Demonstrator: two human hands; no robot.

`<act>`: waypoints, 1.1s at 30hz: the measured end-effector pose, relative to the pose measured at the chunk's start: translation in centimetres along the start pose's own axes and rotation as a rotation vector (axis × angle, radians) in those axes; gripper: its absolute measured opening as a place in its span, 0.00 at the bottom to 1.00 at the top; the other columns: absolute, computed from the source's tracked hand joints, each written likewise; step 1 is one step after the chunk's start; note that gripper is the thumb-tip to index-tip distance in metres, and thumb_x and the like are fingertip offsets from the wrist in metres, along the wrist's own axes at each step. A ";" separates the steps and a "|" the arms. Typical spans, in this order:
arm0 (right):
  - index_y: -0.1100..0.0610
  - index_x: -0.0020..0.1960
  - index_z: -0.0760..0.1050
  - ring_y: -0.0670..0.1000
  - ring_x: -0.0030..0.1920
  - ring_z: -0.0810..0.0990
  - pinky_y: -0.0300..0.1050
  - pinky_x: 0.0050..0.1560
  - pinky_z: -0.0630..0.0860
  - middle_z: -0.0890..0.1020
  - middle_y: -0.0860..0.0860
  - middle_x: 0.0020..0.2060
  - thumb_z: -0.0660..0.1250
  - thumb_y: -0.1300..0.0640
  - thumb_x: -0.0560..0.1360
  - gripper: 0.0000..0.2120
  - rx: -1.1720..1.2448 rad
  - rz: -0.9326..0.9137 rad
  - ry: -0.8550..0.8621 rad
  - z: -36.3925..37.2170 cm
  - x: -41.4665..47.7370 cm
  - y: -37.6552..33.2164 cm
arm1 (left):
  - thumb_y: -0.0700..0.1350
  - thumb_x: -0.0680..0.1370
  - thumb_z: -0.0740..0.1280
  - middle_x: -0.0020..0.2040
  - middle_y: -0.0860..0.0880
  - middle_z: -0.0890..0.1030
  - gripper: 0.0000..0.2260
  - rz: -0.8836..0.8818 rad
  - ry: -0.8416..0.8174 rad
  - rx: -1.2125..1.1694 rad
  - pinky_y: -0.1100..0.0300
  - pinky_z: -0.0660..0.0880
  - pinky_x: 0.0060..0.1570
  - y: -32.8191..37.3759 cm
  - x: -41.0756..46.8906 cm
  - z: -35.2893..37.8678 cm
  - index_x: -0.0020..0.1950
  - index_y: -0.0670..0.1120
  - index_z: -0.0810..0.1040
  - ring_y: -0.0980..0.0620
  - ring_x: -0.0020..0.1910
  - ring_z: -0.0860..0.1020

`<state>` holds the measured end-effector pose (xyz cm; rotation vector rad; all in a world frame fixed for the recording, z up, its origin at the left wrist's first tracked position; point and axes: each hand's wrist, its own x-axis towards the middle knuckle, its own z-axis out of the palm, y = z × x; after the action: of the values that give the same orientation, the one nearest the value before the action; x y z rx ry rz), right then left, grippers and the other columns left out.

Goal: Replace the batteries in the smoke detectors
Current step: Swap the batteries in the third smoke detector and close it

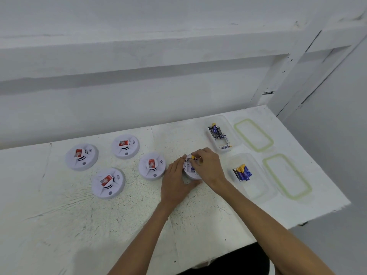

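Note:
An opened white smoke detector (pixel 189 171) lies back-up on the white table, between my two hands. My left hand (pixel 175 182) grips its left side, thumb under the near rim. My right hand (pixel 208 167) is over the detector and pinches a blue and yellow battery (pixel 192 157) at the battery slot. Several closed smoke detectors with red stickers lie to the left, the nearest one (pixel 152 166) just beside my left hand.
Two clear plastic tubs stand to the right: the far tub (pixel 231 133) and the near tub (pixel 256 183), each holding several blue batteries. Two green-rimmed lids (pixel 253 134) (pixel 287 176) lie beside them near the table's right edge. A white wall rises behind the table (pixel 119 225).

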<state>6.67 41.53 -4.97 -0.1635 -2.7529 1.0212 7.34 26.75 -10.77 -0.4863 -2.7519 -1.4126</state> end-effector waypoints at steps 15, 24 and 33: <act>0.60 0.62 0.75 0.60 0.55 0.75 0.51 0.49 0.78 0.78 0.60 0.56 0.62 0.58 0.79 0.13 -0.717 -0.362 -0.199 1.0 -2.2 -0.2 | 0.66 0.72 0.68 0.75 0.50 0.74 0.39 -0.007 -0.011 0.018 0.52 0.69 0.73 0.2 -0.2 -0.2 0.78 0.47 0.68 0.51 0.72 0.72; 0.56 0.49 0.83 0.47 0.40 0.79 0.42 0.46 0.75 0.84 0.48 0.43 0.64 0.53 0.80 0.11 -0.118 0.002 0.067 -3.8 1.8 -0.7 | 0.69 0.67 0.76 0.74 0.54 0.73 0.45 -0.028 -0.030 -0.028 0.56 0.68 0.71 -0.2 -0.1 -0.2 0.78 0.50 0.67 0.56 0.71 0.70; 0.62 0.64 0.77 0.60 0.56 0.79 0.54 0.54 0.78 0.82 0.61 0.54 0.61 0.62 0.80 0.14 -0.180 0.246 0.081 -5.7 11.0 4.2 | 0.69 0.67 0.76 0.74 0.54 0.73 0.46 -0.029 -0.034 -0.027 0.63 0.63 0.72 -0.3 0.0 -0.2 0.79 0.50 0.67 0.56 0.72 0.70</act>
<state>-2.63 50.18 -1.83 -0.5695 -2.7959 0.7963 7.28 26.46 -10.90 -0.4774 -2.7810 -1.4634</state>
